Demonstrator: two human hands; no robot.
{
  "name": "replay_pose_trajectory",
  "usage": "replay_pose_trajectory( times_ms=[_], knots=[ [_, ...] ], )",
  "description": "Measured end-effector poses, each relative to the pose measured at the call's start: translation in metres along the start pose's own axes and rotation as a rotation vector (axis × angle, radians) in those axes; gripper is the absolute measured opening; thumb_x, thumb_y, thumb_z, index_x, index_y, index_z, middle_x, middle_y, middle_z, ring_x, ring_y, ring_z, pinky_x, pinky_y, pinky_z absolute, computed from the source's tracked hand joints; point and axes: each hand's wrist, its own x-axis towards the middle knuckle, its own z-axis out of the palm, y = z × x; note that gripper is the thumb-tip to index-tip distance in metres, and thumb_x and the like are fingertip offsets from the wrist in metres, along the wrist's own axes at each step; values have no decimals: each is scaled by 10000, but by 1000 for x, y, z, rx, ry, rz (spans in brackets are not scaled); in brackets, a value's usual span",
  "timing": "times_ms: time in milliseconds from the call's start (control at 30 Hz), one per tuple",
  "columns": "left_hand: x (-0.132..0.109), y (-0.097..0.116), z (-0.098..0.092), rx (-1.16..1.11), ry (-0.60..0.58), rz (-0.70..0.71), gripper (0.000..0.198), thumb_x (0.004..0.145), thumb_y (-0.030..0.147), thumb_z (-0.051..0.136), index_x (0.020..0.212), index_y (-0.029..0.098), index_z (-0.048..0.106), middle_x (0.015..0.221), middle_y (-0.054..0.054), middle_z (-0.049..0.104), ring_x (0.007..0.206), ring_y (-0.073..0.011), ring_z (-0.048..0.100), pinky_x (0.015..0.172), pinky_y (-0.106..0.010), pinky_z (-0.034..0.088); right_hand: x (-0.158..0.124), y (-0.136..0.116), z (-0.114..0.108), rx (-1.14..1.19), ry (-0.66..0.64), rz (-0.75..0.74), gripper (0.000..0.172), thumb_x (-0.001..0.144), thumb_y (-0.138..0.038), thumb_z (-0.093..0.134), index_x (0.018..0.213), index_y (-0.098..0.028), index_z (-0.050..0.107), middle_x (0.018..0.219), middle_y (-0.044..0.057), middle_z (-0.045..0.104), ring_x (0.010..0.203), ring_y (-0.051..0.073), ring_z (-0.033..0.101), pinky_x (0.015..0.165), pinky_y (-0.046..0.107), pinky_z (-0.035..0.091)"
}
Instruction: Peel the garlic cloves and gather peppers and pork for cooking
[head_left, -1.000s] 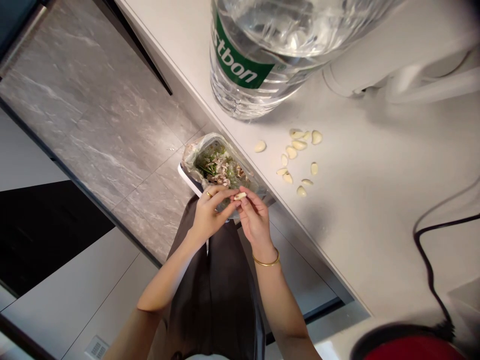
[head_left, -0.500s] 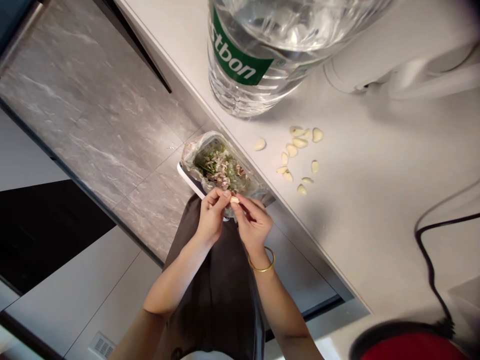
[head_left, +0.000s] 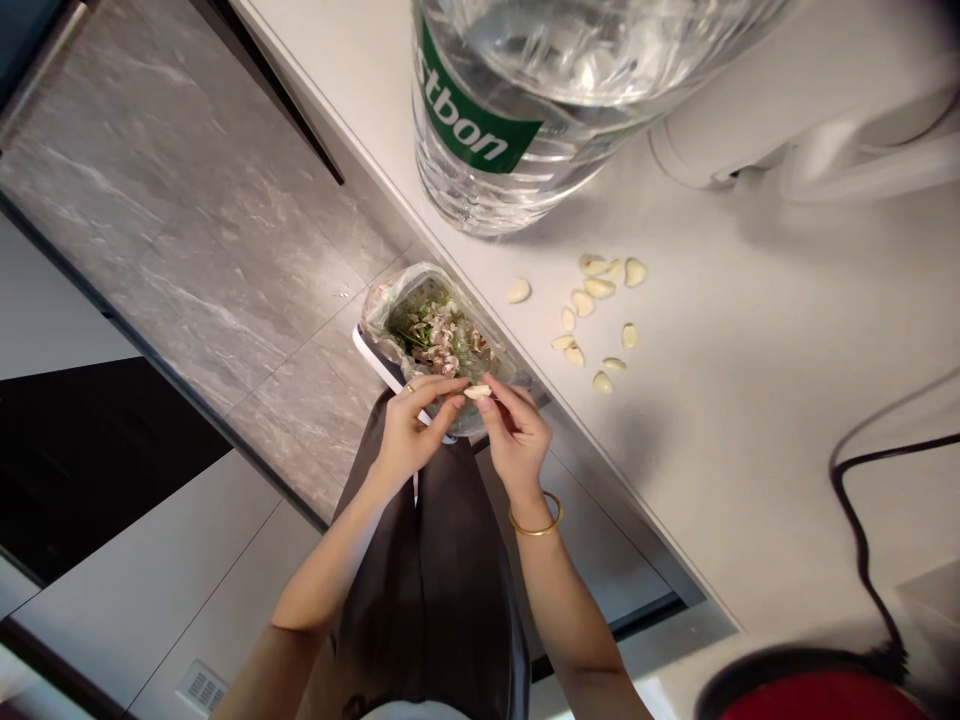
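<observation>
A pale garlic clove (head_left: 478, 392) is held over the near end of the trash bin (head_left: 363, 345). My right hand (head_left: 519, 435), with a gold bangle at the wrist, pinches it between thumb and fingertips. My left hand (head_left: 412, 428) has its index fingertip and thumb at the clove's left end, closed loosely around it. Inside the bin's plastic liner (head_left: 386, 293) lie papery skins (head_left: 444, 352) and green scraps. On the white counter (head_left: 720, 400), several peeled garlic cloves (head_left: 600, 287) are scattered to the right of the bin.
A large clear water bottle (head_left: 480, 195) with a green label stands on the counter behind the cloves. A white appliance (head_left: 712, 140) is beside it. A black cord (head_left: 855, 520) runs to a red and black object (head_left: 817, 690) at the lower right. The counter edge slants between bin and cloves.
Both hands have shifted slightly, and the clove is a little higher and further right. My left thumb and index finger have loosened and spread. The cloves on the counter stay put.
</observation>
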Motion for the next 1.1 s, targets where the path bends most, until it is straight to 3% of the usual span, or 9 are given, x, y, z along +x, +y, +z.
replay_pose_trajectory(
  times_ms=[167,433,600,733,867,1000,1100],
  knots=[
    [5,1,-8,429,-135,276,172,959,257,552,1025,199,699,930,-69,748,873,-199,656,813,-358,510,4,-2,-6,-67,-87,-38,296,909,-283,619,1186,-327,711,1084,51,706,979,200,653,913,364,554],
    [12,11,-12,773,-206,419,180,942,224,534,822,185,663,740,-49,694,736,-201,608,699,-341,414,10,-5,-13,-139,-211,-83,318,917,-252,608,1207,-354,691,1043,36,701,947,182,654,890,333,552],
    [14,11,-16,689,-172,336,136,913,199,546,814,198,640,745,-33,673,750,-193,595,722,-325,431,10,-6,-18,-76,-239,-20,281,907,-264,628,1162,-339,720,1034,35,707,921,173,663,852,321,563],
    [17,2,-18,637,-63,193,116,890,173,531,819,199,619,781,-36,655,799,-199,607,756,-324,447,5,0,-17,180,-195,187,236,883,-319,668,1108,-321,741,1033,27,746,891,171,697,851,330,588],
    [16,-3,-12,639,-78,121,257,932,279,544,694,191,586,669,-27,599,714,-187,588,701,-311,435,2,7,-9,446,-156,337,200,862,-352,697,1053,-313,743,1038,11,762,927,161,712,828,302,609],
    [8,3,-1,342,-38,81,151,942,276,563,998,188,673,911,-49,710,785,-152,634,719,-267,482,3,8,-4,395,-119,308,218,852,-350,706,1059,-284,732,1080,22,755,932,159,711,855,310,608],
    [1,9,5,253,-16,66,182,921,259,602,1071,194,682,905,-37,726,770,-136,650,721,-248,504,4,6,-4,259,-100,209,229,851,-313,707,1075,-267,725,1093,37,747,983,175,704,902,327,594]
  ],
)
